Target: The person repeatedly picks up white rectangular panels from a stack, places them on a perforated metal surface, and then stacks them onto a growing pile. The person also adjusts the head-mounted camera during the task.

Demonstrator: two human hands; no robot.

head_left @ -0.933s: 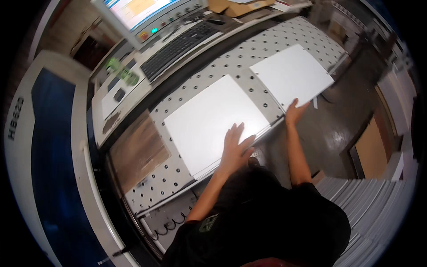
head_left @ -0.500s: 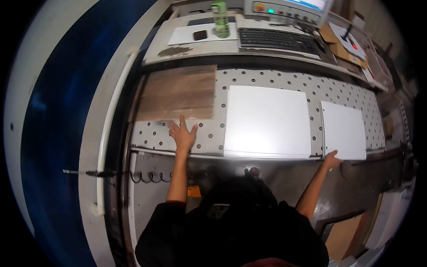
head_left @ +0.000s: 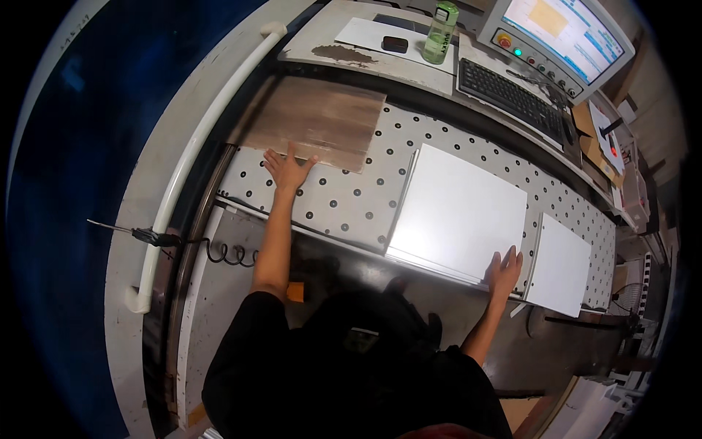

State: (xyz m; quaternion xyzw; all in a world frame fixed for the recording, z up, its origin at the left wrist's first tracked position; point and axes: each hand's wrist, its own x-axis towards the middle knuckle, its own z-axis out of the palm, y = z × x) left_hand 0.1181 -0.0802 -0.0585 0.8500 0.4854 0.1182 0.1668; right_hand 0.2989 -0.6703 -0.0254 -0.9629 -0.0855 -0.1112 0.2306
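Observation:
A brown wood-grain board [head_left: 322, 117] lies flat at the far left of the dotted table [head_left: 344, 197]. My left hand [head_left: 289, 170] rests at its near edge, fingers spread and touching it. Toward the middle is a stack of white panels [head_left: 461, 208], squared up near the table's front edge. At the stack's near right corner, my right hand [head_left: 503, 272] lies with its fingers apart, holding nothing. Just to the right of that hand, a smaller white panel [head_left: 559, 265] lies flat, its near end reaching the table's front edge.
Behind the table a ledge carries a green bottle [head_left: 440, 33], a small black device [head_left: 395, 44], a keyboard [head_left: 512, 99] and a monitor [head_left: 559, 36]. Along the left runs a white rail [head_left: 212, 139] with an air blow gun [head_left: 155, 236] and coiled hose.
My right hand has left the smaller panel and moved left to the white stack's corner. My left hand now touches the brown board's near edge. The view has turned.

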